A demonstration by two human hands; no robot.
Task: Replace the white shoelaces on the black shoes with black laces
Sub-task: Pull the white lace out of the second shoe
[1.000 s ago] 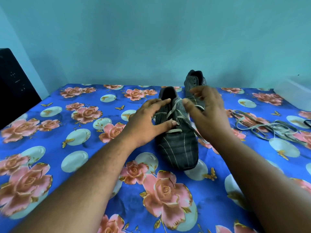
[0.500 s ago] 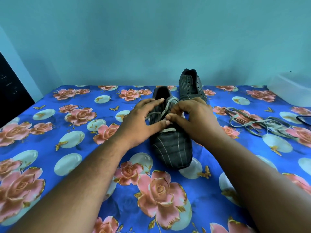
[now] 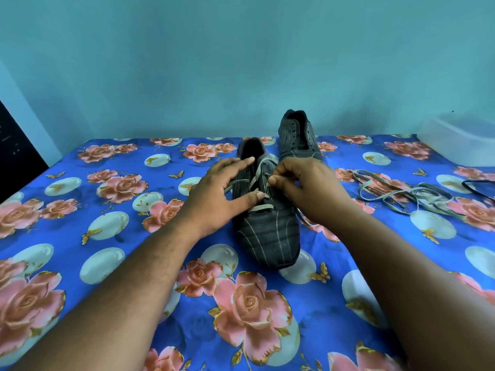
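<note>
Unlacing: near shoe [image 3: 267, 231] sits toe toward the camera on the floral cloth [image 3: 107, 263], its white lace [image 3: 261, 208] partly threaded, lowest bar in place.
Change: a second ago the right hand [image 3: 308, 194] was lifted with fingers spread above the eyelets; now it is down, thumb and forefinger pinching the lace at the right eyelet row.
Left hand: left hand [image 3: 222, 194] lies flat, fingers straight, pressing the shoe's left side; same spot as before.
Meaning: judged, one more crossing is about to be pulled free; removal on this shoe is under way, not done.
Far shoe: far shoe [image 3: 298, 137] shows bare eyelets, no lace.
Loose laces: pale loose laces [image 3: 401, 194] heaped right; a dark loop [image 3: 479, 187] at the edge, possibly a black lace.
Container: translucent tub [image 3: 460, 140] far right; contents cannot be told.
</note>
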